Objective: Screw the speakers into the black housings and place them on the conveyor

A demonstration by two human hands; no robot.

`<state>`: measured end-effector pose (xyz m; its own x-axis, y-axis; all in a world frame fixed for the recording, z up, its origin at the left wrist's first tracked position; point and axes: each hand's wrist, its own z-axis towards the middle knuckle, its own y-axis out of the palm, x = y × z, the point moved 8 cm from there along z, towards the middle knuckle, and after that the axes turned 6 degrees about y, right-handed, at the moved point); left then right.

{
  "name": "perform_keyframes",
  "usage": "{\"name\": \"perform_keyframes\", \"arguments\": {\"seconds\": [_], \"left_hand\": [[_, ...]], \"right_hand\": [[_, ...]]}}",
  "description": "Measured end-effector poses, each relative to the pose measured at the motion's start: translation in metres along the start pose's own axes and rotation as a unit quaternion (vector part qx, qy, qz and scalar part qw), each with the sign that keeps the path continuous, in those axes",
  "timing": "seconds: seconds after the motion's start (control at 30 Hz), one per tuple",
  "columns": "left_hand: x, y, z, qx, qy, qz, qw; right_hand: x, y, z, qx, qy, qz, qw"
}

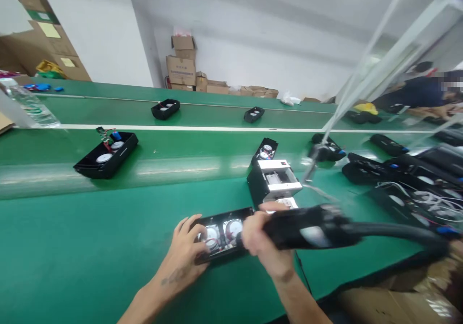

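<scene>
firstly, at the near right, cardboard (383,307) lies beside the green table (90,256). centrally on the table, a black housing (222,241) sits with its inner side up, exposing two round white-faced components side by side. the left hand (188,243) holds its left end; this grip is pinched on the housing, with the fingers over the far edge and the thumb at the near side. the right hand (265,237) is wrapped around a black handheld tool (307,228); this grip is closed about the tool's left end, over the right end of the housing. motion blur obscures the tool tip, so contact with the housing cannot be confirmed. a thick black cable (394,230) runs from the tool to the right.

just beyond the right hand stands a black box with a white frame (257,188). to the right, several black units (390,201) are grouped with loose white wires (436,201). farther, on a green strip (198,153), one housing with a wired board (108,162) rests at the left. beyond it, a clear bottle (34,108) lies tilted at the far left. farthest, cardboard boxes (181,71) are stacked against the wall.
</scene>
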<state>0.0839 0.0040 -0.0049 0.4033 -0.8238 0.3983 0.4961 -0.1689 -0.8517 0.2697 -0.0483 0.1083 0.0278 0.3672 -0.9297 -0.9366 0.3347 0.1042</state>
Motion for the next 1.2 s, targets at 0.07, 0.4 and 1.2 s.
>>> {"name": "perform_keyframes", "arguments": {"seconds": [0.07,0.4,1.2], "left_hand": [[-0.002,-0.006,-0.006,0.006,0.027,0.028,0.999],[0.053,0.003,0.030,0.023,0.035,0.123,0.992],[0.055,0.017,0.026,0.016,0.047,0.098,0.994]], "right_hand": [[-0.023,-0.055,0.012,0.126,-0.064,0.046,0.989],[0.002,-0.145,0.050,0.242,-0.063,-0.157,0.955],[0.017,-0.017,-0.012,0.005,-0.009,0.105,0.994]]}}
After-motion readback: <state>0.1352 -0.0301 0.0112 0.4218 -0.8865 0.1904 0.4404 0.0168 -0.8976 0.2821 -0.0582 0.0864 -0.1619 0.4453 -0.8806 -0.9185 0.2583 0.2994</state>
